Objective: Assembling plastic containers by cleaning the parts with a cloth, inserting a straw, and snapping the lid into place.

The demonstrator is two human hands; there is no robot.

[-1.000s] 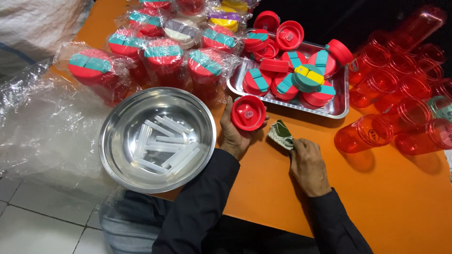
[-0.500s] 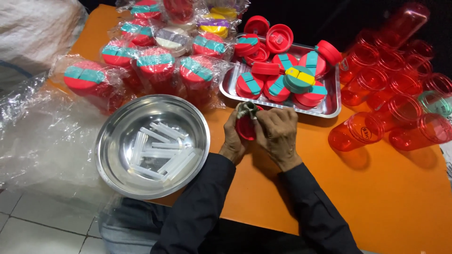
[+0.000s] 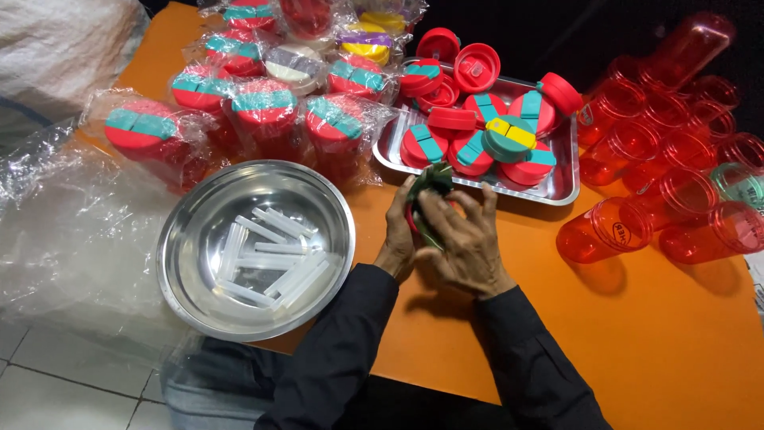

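A round steel bowl (image 3: 256,248) of clear plastic sticks (image 3: 267,259) sat at my left on the orange table (image 3: 660,334). My left hand (image 3: 395,239) gripped the red lid (image 3: 414,225), my right hand (image 3: 465,239) curled over it, pressing a green flip piece (image 3: 434,179) on top. Beyond lay the lid tray (image 3: 557,187), then red bottles (image 3: 613,231).

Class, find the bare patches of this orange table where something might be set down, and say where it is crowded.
Bare orange table lies right of the right hand, below the red cups. A narrow strip runs between the steel bowl and left hand. The tray and wrapped bottles crowd the far side.
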